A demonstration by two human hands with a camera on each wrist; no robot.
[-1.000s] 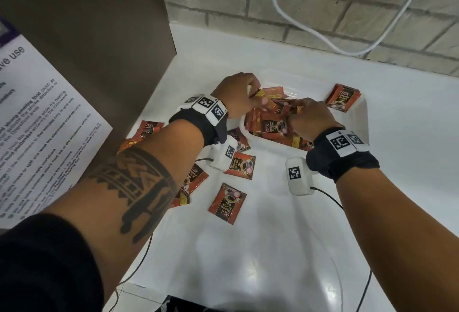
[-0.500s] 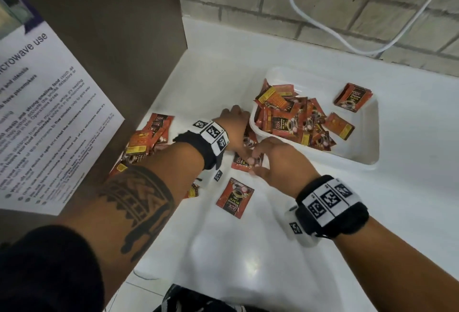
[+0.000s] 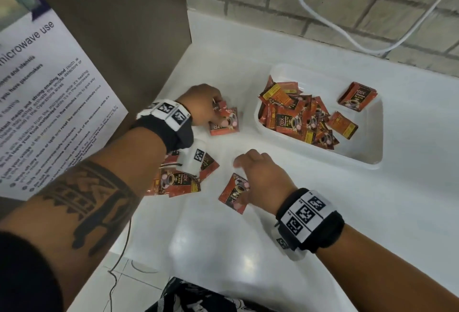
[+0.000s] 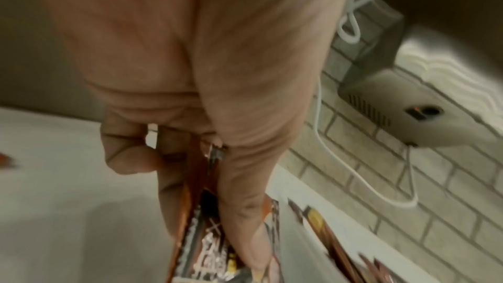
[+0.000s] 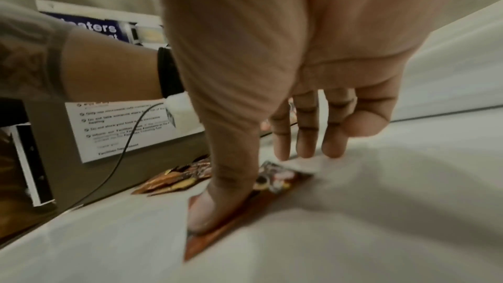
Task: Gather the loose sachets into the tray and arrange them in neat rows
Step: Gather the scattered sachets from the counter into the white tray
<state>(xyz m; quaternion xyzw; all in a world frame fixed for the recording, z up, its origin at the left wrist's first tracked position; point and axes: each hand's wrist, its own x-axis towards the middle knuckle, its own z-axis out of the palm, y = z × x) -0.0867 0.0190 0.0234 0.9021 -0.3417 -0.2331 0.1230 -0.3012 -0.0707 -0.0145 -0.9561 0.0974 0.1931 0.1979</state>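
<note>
A white tray (image 3: 365,142) at the right holds a jumbled pile of red sachets (image 3: 295,115); one more sachet (image 3: 357,96) leans on its far right rim. Left of the tray, my left hand (image 3: 216,110) pinches a few sachets (image 3: 224,123) between thumb and fingers; the left wrist view shows this grip (image 4: 207,223) on the sachets (image 4: 201,251). My right hand (image 3: 242,177) rests over a lone sachet (image 3: 233,195) on the counter. Its thumb presses that sachet (image 5: 275,178), the other fingers (image 5: 307,137) hanging straight. Several loose sachets (image 3: 178,182) lie under my left forearm.
A brown side panel (image 3: 124,38) with a printed notice (image 3: 49,103) walls off the left. A brick wall (image 3: 323,1) with a white cable (image 3: 347,43) runs behind. The white counter (image 3: 248,249) ends at its front-left edge. A thin black cable (image 3: 116,262) hangs there.
Both hands left the tray and came down to the counter. My left hand has picked up sachets and moved left. My right hand drew back onto the lone sachet.
</note>
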